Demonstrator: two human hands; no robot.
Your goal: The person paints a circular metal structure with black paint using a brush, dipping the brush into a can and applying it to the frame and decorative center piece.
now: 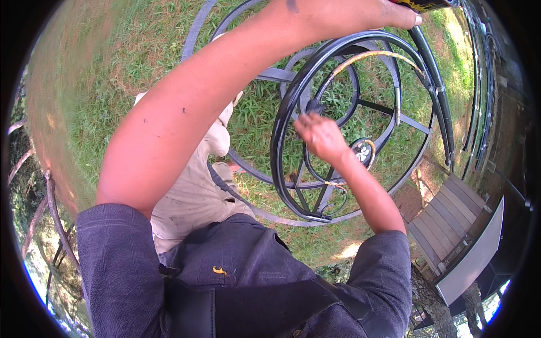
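At the top edge my left hand (397,13) grips a dark can (427,4) with red and yellow markings, only partly in view. Lower down, my right hand (319,133) is closed around a paintbrush whose dark bristles (315,105) lie against or just over the scrollwork; contact is hard to make out. The work is a round metal frame of curved bars. Its thick outer rim (277,126) is glossy black, while several flat inner bars (277,74) look dull grey. A slim scroll (367,54) shows worn yellow-gold over part of its length.
Grass (262,114) spreads beneath the metalwork. A larger grey metal ring (291,220) lies around and under it. To the right stand a slatted wooden bench or table (448,211) and a pale curved panel (473,257). Bare branches (53,203) rise at left.
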